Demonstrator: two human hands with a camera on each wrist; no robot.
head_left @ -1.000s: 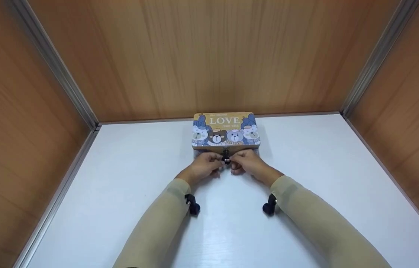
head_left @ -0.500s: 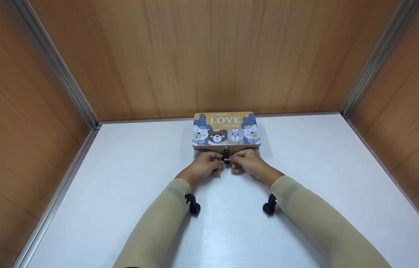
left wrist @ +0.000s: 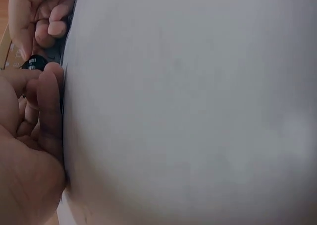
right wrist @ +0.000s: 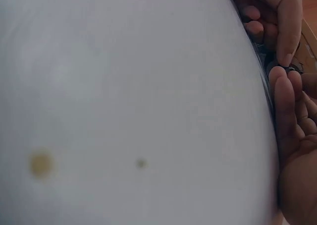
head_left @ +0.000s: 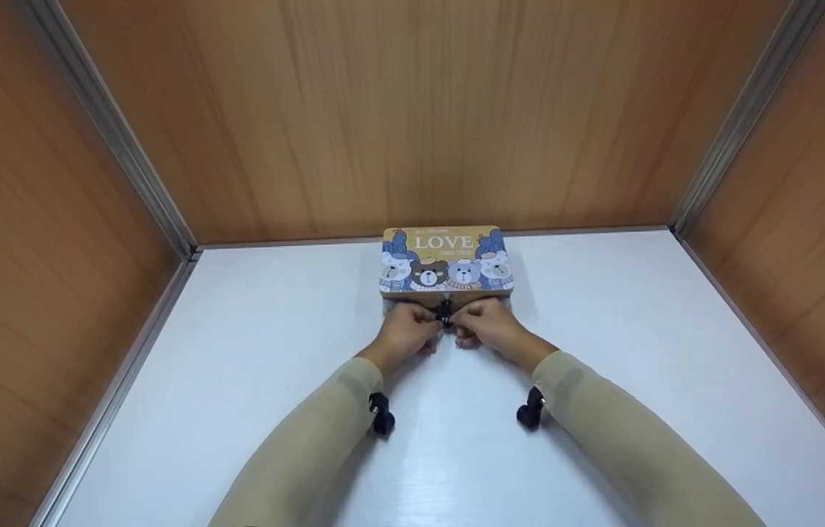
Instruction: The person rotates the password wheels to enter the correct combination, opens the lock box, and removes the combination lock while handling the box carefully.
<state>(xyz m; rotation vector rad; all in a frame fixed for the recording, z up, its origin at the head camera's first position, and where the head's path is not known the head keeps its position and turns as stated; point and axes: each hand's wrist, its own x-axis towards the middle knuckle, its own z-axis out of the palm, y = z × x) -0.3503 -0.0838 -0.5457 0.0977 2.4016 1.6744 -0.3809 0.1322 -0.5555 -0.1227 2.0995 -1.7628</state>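
A small black combination padlock hangs at the front clasp of a tin box printed with bears and the word LOVE; the lid is down. My left hand pinches the padlock from the left with thumb and fingers. From the other side, my right hand pinches it with curled fingers. In the left wrist view, pale digits show on the padlock between both hands. Fingers hide most of it in the right wrist view; the digits cannot be read.
The box stands on a white tabletop, close to the wooden back panel. Wooden side panels with metal corner strips enclose the table. Small black cameras sit on the sleeves at both wrists.
My left hand and forearm have shifted slightly, with the fingers a little nearer the padlock. The right hand keeps its place at the lock. The head view has tilted slightly.
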